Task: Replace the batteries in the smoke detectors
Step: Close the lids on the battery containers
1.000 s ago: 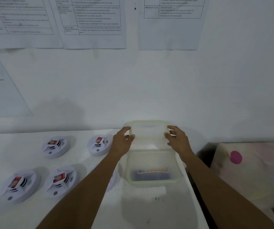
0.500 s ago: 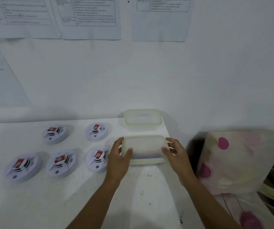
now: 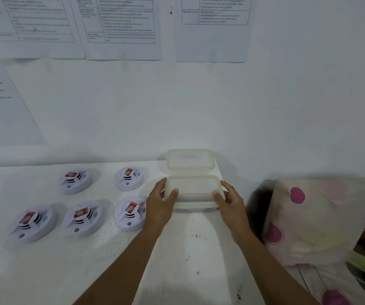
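A translucent plastic container (image 3: pixel 192 190) with its lid on sits on the white table (image 3: pixel 188 260) near the right edge. My left hand (image 3: pixel 160 202) grips its left end and my right hand (image 3: pixel 228 200) grips its right end, thumbs resting on the lid. To the left lie several white round smoke detectors, each showing a red battery: two at the back (image 3: pixel 75 180) (image 3: pixel 129 178) and three in front (image 3: pixel 130 213) (image 3: pixel 83 217) (image 3: pixel 31 221).
A second translucent lidded container (image 3: pixel 189 158) stands just behind the first, against the white wall. Printed sheets (image 3: pixel 119 27) hang on the wall. Right of the table's edge lies a pillow (image 3: pixel 322 216) with pink dots.
One second ago both hands held the lid above the open container; the lid then came down onto it. In the last half second the hands stayed on its two ends.
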### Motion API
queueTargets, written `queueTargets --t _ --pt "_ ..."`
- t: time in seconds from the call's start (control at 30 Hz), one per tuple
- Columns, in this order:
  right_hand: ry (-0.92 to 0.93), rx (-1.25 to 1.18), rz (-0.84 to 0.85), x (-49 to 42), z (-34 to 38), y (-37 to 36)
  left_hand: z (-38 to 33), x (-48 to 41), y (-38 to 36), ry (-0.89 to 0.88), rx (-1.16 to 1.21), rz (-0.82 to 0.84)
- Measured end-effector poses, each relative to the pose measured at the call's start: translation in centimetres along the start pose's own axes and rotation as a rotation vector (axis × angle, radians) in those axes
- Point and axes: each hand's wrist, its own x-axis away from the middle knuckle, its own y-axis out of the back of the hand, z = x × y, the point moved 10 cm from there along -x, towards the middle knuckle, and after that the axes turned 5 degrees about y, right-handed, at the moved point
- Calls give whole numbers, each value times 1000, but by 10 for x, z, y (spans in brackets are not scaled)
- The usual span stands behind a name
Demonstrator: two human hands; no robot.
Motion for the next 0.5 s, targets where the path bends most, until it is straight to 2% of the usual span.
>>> queueTargets --t 0.2,0.27,0.4,0.5 --pt "-7 50 -6 -7 -3 0 -8 -7 -3 -40 -126 -4" --pt "49 169 -35 -6 7 1 -13 -8 -2 -64 -190 6" --pt "332 605 -116 6 52 -6 -31 -1 19 -177 -283 -2" --pt "595 691 -96 34 87 -40 -36 6 57 -321 -457 -50"
